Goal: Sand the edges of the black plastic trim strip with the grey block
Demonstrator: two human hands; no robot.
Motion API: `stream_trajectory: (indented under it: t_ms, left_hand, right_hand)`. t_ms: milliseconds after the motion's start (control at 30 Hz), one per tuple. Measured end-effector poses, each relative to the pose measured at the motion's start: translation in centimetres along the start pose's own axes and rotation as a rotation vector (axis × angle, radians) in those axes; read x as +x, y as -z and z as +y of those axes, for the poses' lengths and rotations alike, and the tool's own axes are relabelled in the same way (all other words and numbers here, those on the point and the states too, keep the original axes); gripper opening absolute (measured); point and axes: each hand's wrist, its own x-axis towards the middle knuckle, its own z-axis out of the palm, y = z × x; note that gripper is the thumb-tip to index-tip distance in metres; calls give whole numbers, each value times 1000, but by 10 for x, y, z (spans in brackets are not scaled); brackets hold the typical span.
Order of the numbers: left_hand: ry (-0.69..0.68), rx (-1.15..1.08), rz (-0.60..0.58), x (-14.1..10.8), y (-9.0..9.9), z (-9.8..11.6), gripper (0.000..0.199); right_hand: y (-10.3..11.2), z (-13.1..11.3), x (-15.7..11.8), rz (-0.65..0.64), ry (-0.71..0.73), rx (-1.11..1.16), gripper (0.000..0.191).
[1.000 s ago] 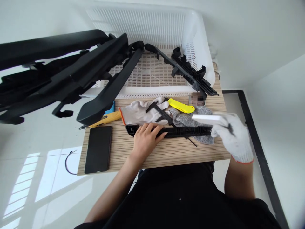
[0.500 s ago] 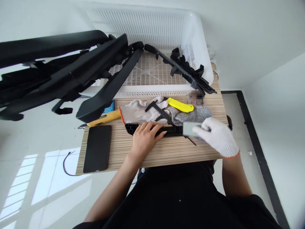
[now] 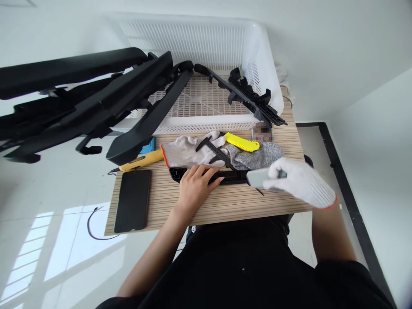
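- Black ribbed strip [image 3: 233, 179] lies on the table [image 3: 225, 206], near its front edge, in front of the white glove [image 3: 182, 152] and black caliper [image 3: 215, 150].
- Left hand [image 3: 195, 184]: bare, fingers bent over the strip, thumb out to the side. Can't tell if the fingertips pinch it.
- Right hand [image 3: 298, 178]: gloved, pinching the pale flat block [image 3: 256, 177] between thumb and fingers, at the strip's right part. Contact unclear.
- My read: pin the strip flat with the bare hand, fingers clear of the block's path. Hold the block square, light even pressure, no levering on thin ribs.
- Loose glove fabric could snag, so grip well back from the working edge.
- Long axis runs left-right, roughly parallel to the front edge. Gridded end points left, ribbed face looks up; far right end hidden.
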Motion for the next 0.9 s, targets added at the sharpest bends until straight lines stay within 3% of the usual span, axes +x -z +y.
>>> stream_trajectory:
  t_ms: [100,133,233,267,367,400,500,533,633,667,767,800,900]
  left_hand:
    - [-2,8,6,0,0,0,24]
    - [-6,10,5,0,0,-1,25]
    - [-13,8,2,0,-1,-1,25]
    - [-8,7,6,0,-1,-1,25]
    - [3,4,13,0,-1,-2,25]
    - [6,4,12,0,-1,-2,25]
    - [2,-3,3,0,-1,-3,24]
    - [3,-4,2,0,-1,-3,23]
    - [4,-4,-3,-1,-1,-3,23]
    - [2,-6,-7,-1,-1,-3,23]
    - [6,-19,-21,-1,0,-3,22]
    - [11,-21,-22,-1,0,-3,22]
    - [25,-15,-34,-1,1,-3,23]
  right_hand:
    - [-2,5,-3,425,-62,61,34]
    - [-3,7,-4,426,-21,98,37]
    - [-9,10,-4,45,152,54,53]
    - [-11,10,-3,13,163,3,56]
    - [-15,4,0,270,139,-109,55]
    - [-15,2,1,262,187,-137,52]
    - [-17,-2,3,32,413,-278,46]
    - [-17,-2,3,63,422,-326,47]
    - [-19,3,7,413,273,-363,51]
    - [-21,6,9,407,277,-348,52]
    - [-25,10,10,126,416,-337,50]
    - [-25,10,9,145,395,-334,49]
    - [-25,7,3,426,210,-217,48]
